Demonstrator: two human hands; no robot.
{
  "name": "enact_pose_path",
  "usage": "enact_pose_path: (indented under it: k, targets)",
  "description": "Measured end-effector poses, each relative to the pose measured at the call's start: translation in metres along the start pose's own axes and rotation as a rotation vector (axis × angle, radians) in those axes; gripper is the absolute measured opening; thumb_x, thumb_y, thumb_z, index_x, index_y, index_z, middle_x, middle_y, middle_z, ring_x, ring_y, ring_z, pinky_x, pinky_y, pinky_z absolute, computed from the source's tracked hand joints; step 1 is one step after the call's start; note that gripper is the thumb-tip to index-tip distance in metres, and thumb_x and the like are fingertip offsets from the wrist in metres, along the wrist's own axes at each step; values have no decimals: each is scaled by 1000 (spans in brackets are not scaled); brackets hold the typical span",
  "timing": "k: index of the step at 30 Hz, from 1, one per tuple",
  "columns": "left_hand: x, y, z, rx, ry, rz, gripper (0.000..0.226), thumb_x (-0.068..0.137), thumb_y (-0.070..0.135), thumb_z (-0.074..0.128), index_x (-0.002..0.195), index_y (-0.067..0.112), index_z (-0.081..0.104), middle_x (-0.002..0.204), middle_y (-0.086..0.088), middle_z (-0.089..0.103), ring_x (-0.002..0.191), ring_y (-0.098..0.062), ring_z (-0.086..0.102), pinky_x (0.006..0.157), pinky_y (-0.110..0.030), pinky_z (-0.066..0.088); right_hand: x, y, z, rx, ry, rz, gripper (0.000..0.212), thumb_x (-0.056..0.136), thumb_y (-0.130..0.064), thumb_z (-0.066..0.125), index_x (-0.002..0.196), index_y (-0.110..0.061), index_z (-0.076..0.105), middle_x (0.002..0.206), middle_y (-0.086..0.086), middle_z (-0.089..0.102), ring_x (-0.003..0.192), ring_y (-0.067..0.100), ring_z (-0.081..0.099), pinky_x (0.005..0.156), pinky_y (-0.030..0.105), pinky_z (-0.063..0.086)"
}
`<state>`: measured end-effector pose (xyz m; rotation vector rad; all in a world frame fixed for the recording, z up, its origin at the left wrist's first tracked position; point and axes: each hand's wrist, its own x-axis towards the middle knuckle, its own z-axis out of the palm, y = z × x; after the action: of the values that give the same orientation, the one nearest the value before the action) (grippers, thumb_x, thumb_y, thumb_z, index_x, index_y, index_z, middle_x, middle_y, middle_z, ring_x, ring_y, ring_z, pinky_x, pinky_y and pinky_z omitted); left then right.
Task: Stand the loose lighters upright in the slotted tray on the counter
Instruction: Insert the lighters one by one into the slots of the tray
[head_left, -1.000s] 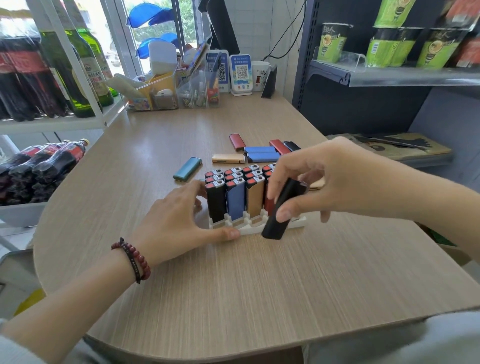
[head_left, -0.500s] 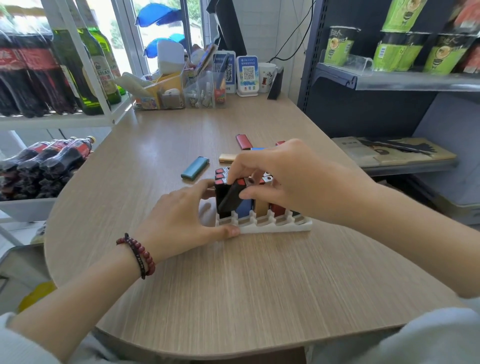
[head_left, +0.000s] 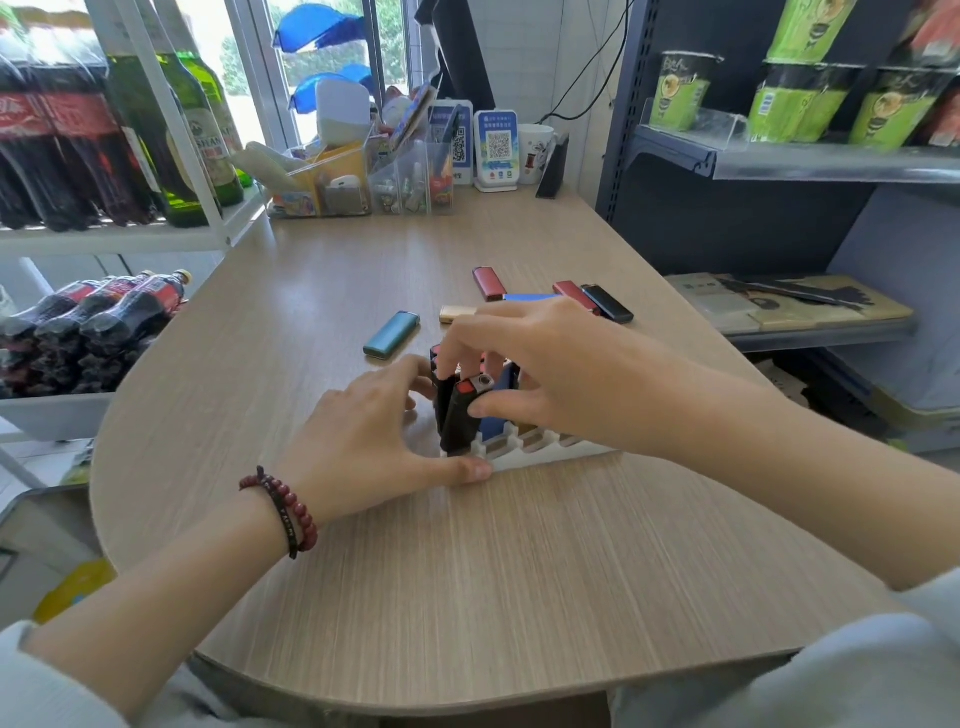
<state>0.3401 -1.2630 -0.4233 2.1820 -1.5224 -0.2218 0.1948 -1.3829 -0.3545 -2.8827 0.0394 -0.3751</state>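
Observation:
A white slotted tray (head_left: 545, 453) sits mid-counter with several lighters standing in it. My right hand (head_left: 550, 364) pinches a black lighter (head_left: 462, 415) with a red and silver top, its lower end in the tray's front left slot, leaning slightly. My left hand (head_left: 363, 447) holds the tray's left end, thumb along the front edge. Loose lighters lie flat behind the tray: a teal lighter (head_left: 392, 334), a gold lighter (head_left: 457, 313), a dark red lighter (head_left: 489, 283), a second red lighter (head_left: 575, 296), a black loose lighter (head_left: 608, 303) and a blue lighter (head_left: 530, 298), partly hidden by my right hand.
Clear organisers (head_left: 363, 176) and QR stands (head_left: 496, 150) line the counter's back edge. A white rack with bottles (head_left: 93, 140) stands on the left, a dark shelf with green cups (head_left: 779, 104) on the right. Bare counter (head_left: 519, 571) lies in front of the tray.
My right hand carried the black lighter from the tray's right front across to the left front slot and stood it nearly upright. My left hand stayed on the tray.

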Motion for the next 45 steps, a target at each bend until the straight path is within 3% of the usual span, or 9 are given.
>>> enact_pose_path:
  k: [7, 11, 15, 21, 24, 31, 36, 41, 45]
  targets:
    - [0, -1, 1, -2, 7, 3, 84, 48, 85, 57, 119, 47, 35, 114, 30, 48, 98, 7, 49, 83, -28, 43, 1, 2, 10, -177, 119, -58, 19, 83, -27, 66, 101, -23, 62, 105, -7, 63, 96, 15, 57, 70, 37, 53]
    - [0, -2, 2, -7, 8, 11, 86, 48, 85, 58, 121, 46, 34, 114, 28, 49, 98, 6, 50, 86, -32, 45, 3, 3, 14, -230, 128, -81, 16, 82, -21, 66, 97, -22, 67, 104, -3, 64, 96, 17, 57, 69, 28, 45]
    - [1, -2, 2, -6, 1, 17, 88, 48, 84, 58, 123, 45, 32, 113, 28, 47, 99, 4, 50, 85, -30, 44, 0, 5, 10, -192, 48, -67, 23, 84, -25, 63, 107, -23, 66, 112, -3, 62, 104, 18, 54, 83, 35, 48]
    - [3, -7, 2, -44, 17, 14, 86, 50, 83, 56, 123, 42, 34, 113, 24, 52, 103, 3, 51, 84, -27, 43, -8, 8, 11, -211, -36, -19, 45, 88, -32, 58, 132, -31, 48, 132, -7, 48, 123, 12, 41, 92, 20, 28]
    - [4, -11, 4, -76, 14, 17, 84, 54, 79, 60, 125, 42, 34, 117, 22, 54, 107, 3, 51, 89, -32, 45, -9, 8, 16, -276, -33, -11, 54, 88, -35, 58, 139, -29, 41, 139, -7, 44, 128, 15, 37, 100, 31, 33]
    - [4, -10, 2, -79, 9, 8, 83, 52, 79, 61, 123, 43, 35, 116, 23, 52, 106, 2, 50, 84, -26, 43, -17, 20, 13, -308, 9, 4, 51, 86, -41, 58, 134, -30, 45, 135, -8, 50, 124, 16, 44, 98, 39, 40]
    - [5, -7, -1, -37, -1, 24, 93, 46, 85, 52, 125, 39, 36, 116, 22, 50, 103, 2, 50, 83, -26, 45, -27, 31, 3, -347, -6, 106, 54, 85, -54, 46, 136, -37, 40, 137, -15, 45, 126, 10, 41, 101, 31, 34]
    - [4, -4, -2, -17, -14, 21, 96, 48, 86, 52, 128, 38, 32, 111, 27, 42, 100, 3, 48, 73, -16, 37, -36, 44, -5, -327, -6, 199, 57, 80, -60, 39, 134, -43, 38, 133, -17, 48, 117, 6, 46, 85, 21, 36]
    - [4, -4, -3, -15, -16, 24, 93, 51, 81, 56, 129, 39, 31, 112, 27, 41, 101, 3, 47, 72, -15, 35, -39, 58, -9, -281, 7, 284, 61, 78, -70, 37, 133, -43, 40, 132, -15, 51, 111, 5, 51, 82, 23, 41]
